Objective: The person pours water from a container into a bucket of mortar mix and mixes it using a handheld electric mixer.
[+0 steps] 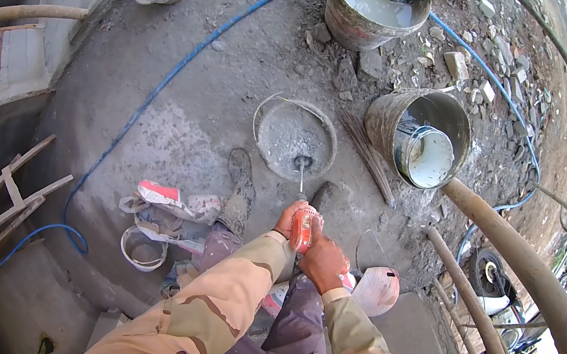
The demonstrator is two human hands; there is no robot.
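Both of my hands are closed on a red power drill [301, 230] that points away from me and down. My left hand [286, 219] wraps around its front left side. My right hand [325, 259] grips it from the right, nearer my body. From the drill's chuck a thin metal mixing rod [301, 179] runs into a bucket [333, 156] standing between my boots. Its lower end sits in wet grey mix [286, 130], near the bucket's close edge, so the tip is hidden. A wire handle lies along the bucket's far left rim.
A large bucket [355, 31] of cloudy water stands ahead; another bucket [389, 123] holds a white pail [431, 158]. Thin rods [371, 159] lie beside it. A blue hose [167, 77] curves left. Torn bags [161, 194], a wooden frame [13, 190] and poles [518, 257] flank me.
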